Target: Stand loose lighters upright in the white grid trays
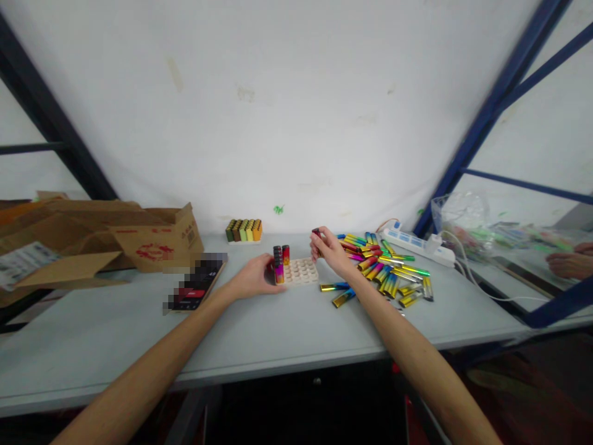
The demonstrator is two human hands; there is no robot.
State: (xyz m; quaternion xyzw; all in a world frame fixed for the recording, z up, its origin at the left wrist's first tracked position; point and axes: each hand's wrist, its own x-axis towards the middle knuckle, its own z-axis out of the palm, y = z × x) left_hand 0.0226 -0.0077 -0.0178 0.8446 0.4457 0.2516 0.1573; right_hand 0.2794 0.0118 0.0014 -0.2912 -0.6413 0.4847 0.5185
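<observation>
A pale tray with rows of holes (303,271) lies in the middle of the table, a few upright lighters with dark tops (279,272) standing at its left end. Around that end curves my left hand (252,276), thumb in front and fingers partly hidden behind, gripping the tray. Just above the tray's right end, my right hand (328,247) is closed on a lighter (316,232), whose dark red top shows over the fingers. Beside this hand spreads a loose pile of shiny, multicoloured lighters (382,266).
A second tray full of green, brown and yellow lighters (244,230) stands by the wall. Left are an open cardboard box (157,241) and a phone-like screen (199,281). A white power strip (419,245) with cables and a plastic bag (463,216) lie right, near blue shelf posts.
</observation>
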